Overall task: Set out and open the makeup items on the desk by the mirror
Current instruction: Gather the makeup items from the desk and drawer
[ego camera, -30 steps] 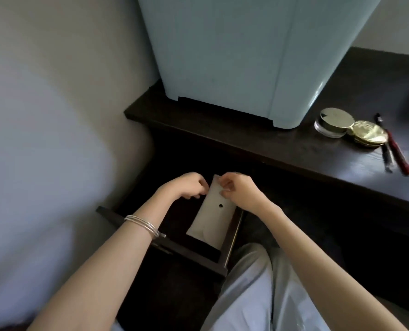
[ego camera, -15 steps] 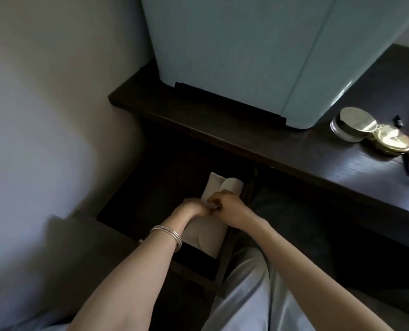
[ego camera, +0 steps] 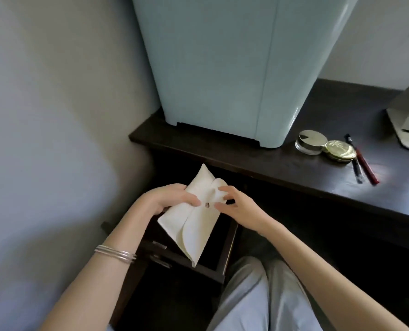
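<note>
Cream pouch (ego camera: 196, 218) — gripped by left hand (ego camera: 167, 199), right hand (ego camera: 236, 206) at its flap.

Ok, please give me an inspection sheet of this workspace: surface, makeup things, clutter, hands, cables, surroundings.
Surface: dark desk, open drawer below it.
Job's things: white pouch held over the drawer, flap lifted off its snap; glass jar, gold compact and two pencils on the desk.
Clutter: nothing seen.
Hands: left hand grips the pouch; right hand has loose fingers at the flap.
Cables: nothing seen.
Surroundings: pale blue cabinet, grey wall.
</note>
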`<state>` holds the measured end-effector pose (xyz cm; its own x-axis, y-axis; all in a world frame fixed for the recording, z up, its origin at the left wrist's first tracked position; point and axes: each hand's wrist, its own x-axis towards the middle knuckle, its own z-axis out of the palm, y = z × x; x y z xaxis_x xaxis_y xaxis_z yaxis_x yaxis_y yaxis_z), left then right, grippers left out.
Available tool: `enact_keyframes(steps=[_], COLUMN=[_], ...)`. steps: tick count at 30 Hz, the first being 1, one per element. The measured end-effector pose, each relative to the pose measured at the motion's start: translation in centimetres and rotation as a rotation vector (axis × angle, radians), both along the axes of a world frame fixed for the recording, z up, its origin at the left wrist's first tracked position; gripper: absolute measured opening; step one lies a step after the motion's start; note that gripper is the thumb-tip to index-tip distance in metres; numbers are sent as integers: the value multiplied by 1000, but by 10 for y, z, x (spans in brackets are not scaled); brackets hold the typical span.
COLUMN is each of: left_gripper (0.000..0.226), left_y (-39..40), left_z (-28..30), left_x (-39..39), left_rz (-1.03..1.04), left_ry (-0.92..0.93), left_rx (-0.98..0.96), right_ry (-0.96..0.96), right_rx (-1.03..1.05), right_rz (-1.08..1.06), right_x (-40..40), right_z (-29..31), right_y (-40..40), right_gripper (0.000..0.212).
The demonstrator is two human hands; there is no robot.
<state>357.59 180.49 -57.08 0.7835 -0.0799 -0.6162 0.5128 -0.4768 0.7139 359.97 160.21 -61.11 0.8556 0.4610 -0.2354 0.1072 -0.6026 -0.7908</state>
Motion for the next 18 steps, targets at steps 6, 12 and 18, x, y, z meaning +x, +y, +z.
enact_keyframes(steps=[6,12,18], left_gripper=[22,35,23], left_y=[-28,-103,-202], left_z=[38,53,54], left_x=[-26,-13,20], left_rz=[14,116,93], left_ry=[-92,-223,-253], left_rx=[-56,-320,-462], right_ry=[35,-168,-357], right_rx=[259,263,222], right_rz=[-155,-392,-634], right_x=[-37,-44,-28], right_z=[39,75,82], right_y=[-12,-68,-158], right_gripper=[53,50,37])
